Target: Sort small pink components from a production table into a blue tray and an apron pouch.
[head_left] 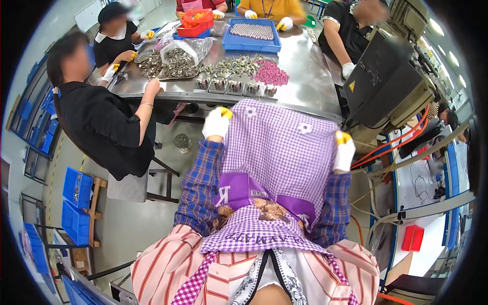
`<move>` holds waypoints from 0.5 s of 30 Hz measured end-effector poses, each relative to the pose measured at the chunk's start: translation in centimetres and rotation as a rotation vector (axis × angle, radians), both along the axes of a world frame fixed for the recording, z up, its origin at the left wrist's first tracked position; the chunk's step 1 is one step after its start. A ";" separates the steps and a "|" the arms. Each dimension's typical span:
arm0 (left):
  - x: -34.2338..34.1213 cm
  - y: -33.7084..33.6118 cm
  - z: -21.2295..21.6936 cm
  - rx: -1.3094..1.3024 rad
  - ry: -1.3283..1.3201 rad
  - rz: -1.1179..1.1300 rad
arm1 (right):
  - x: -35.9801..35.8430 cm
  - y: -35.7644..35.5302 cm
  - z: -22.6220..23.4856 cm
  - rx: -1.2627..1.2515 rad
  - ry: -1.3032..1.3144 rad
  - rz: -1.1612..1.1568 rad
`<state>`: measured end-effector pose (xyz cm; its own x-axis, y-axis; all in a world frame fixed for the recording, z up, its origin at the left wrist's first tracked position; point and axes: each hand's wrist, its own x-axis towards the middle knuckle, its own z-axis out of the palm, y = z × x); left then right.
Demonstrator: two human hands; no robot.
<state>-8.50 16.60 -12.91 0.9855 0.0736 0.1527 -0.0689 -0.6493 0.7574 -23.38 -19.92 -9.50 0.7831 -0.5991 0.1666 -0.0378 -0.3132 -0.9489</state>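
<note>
A purple-and-white checked apron hangs from my neck, its lower part lifted and spread out in front of me. My left hand, in a white glove with yellow fingertips, is closed on the apron's left corner. On the other side my right hand, gloved the same way, grips the right edge. The raised cloth shows white flower shapes near its far edge and darker purple pockets lower down. It hides whatever lies beneath it. Both hands are short of the metal table's near edge.
On the metal table lie pink rings, heaped metal parts and a blue tray of small pieces. A dark machine stands at right with orange hoses. A person in black sits close on my left; others work across the table.
</note>
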 end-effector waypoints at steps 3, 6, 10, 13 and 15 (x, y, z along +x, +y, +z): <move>0.2 0.4 4.3 -0.008 -0.082 0.001 | 0.4 -1.3 1.5 0.015 -0.155 -0.129; 1.0 1.2 2.9 0.081 0.045 -0.044 | 2.2 -1.3 -0.6 -0.353 0.103 -0.190; 2.0 2.5 -0.3 0.129 0.163 -0.052 | 6.3 -0.5 -1.3 -0.668 0.315 -0.150; 2.0 3.0 -2.8 0.015 0.104 0.017 | 9.9 1.2 0.3 -0.490 0.155 0.064; 1.9 0.8 -1.9 -0.065 0.115 -0.026 | 14.3 1.7 0.2 -0.436 0.128 0.166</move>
